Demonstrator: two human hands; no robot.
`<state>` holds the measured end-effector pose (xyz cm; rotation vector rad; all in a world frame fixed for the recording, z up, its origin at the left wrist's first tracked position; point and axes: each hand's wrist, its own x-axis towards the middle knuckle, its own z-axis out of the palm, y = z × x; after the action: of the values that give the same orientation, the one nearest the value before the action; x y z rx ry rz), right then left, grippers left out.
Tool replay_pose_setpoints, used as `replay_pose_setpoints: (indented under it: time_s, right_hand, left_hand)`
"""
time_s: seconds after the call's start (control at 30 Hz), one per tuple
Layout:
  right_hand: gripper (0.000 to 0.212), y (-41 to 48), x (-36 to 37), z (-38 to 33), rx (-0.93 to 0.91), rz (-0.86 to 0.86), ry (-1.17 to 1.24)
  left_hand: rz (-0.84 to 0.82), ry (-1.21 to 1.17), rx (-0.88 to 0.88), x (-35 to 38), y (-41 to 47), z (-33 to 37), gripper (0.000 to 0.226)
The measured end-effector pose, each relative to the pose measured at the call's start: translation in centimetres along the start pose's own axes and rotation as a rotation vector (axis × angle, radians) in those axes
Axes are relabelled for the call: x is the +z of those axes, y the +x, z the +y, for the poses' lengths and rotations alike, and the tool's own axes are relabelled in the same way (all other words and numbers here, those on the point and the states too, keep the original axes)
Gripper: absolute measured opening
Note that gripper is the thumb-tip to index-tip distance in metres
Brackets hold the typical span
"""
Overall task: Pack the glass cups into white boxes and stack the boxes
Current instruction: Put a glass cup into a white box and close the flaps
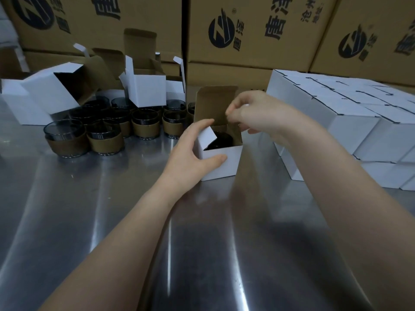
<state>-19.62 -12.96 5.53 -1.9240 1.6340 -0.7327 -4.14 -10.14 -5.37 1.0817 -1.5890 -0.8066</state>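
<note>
Brown cartons (pixel 247 30) with dark printed logos stand like a wall along the far edge of a shiny metal tabletop (pixel 112 221). Near the middle of the tabletop stands an open white box (pixel 224 163), its lid (pixel 213 104) upright at the back, brown inside. A dark glass cup (pixel 221 140) sits down inside it, only its rim and shadowed top showing.

The left hand (pixel 190 153) grips the box from its left side: the thumb lies across the front wall, and the fingers (pixel 202 125) curl over the white side flap (pixel 207 135), which tilts inward over the cup. The right hand (pixel 253 113) hovers over the box's right side by the lid, its fingers curled close together. It is blurred, so I cannot tell whether they pinch a flap or hold nothing.

Toward the far left, a cluster of glass cups (pixel 107 135) with brown sleeves stands upright, packed close together. Behind and over them are empty white boxes (pixel 146 88) with flaps open, one tipped on its side. Along the right edge, closed white boxes (pixel 359 122) are stacked in tight rows, two layers showing.
</note>
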Motion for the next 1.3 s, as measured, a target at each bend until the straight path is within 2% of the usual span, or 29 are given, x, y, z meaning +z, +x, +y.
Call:
replay_pose_setpoints:
  time_s: [0.1,0.17,0.27,0.33,0.53,0.67,0.77,0.87,0.93,1.07,1.3]
  right_hand:
    - [0.015,0.0,1.1,1.9,0.041,0.165,0.194]
    - [0.013,-0.1,1.9,3.0,0.040,0.167,0.328]
    - [0.031,-0.2,2.9,4.2,0.047,0.122,0.501]
    - [0.042,-0.2,3.6,4.7,0.057,0.106,0.540]
    - [0.054,0.1,4.3,5.4,0.010,0.081,0.564]
    - [0.041,0.1,4.6,5.5,-0.067,0.087,0.577]
    - [0.036,0.1,4.6,5.7,-0.092,0.090,0.593]
    - [0.027,0.0,4.6,5.8,-0.083,0.080,0.579]
    - [0.023,0.0,4.5,5.9,-0.104,0.068,0.594]
    - [0.027,0.1,3.9,6.1,-0.097,0.049,0.574]
    - [0.030,-0.2,2.9,6.5,-0.068,-0.090,0.597]
  left_hand:
    - [-0.010,-0.030,-0.019,0.1,0.1,-0.1,0.062]
    - [-0.021,-0.062,-0.036,0.1,0.1,0.1,0.060]
    - [-0.034,-0.146,-0.037,0.1,0.0,0.6,0.046]
    - [-0.023,-0.197,-0.065,0.0,0.0,1.0,0.035]
    - [0.038,-0.275,-0.158,-0.1,0.6,1.1,0.032]
    - [0.130,-0.364,-0.105,0.1,0.9,0.9,0.024]
    - [0.155,-0.447,-0.102,0.1,1.1,0.8,0.042]
    - [0.128,-0.421,-0.088,0.0,1.1,0.8,0.058]
    - [0.127,-0.361,-0.073,0.0,1.0,0.9,0.052]
    - [0.135,-0.276,-0.085,0.0,1.1,1.1,0.022]
    - [0.153,-0.368,-0.174,0.2,1.2,1.1,0.024]
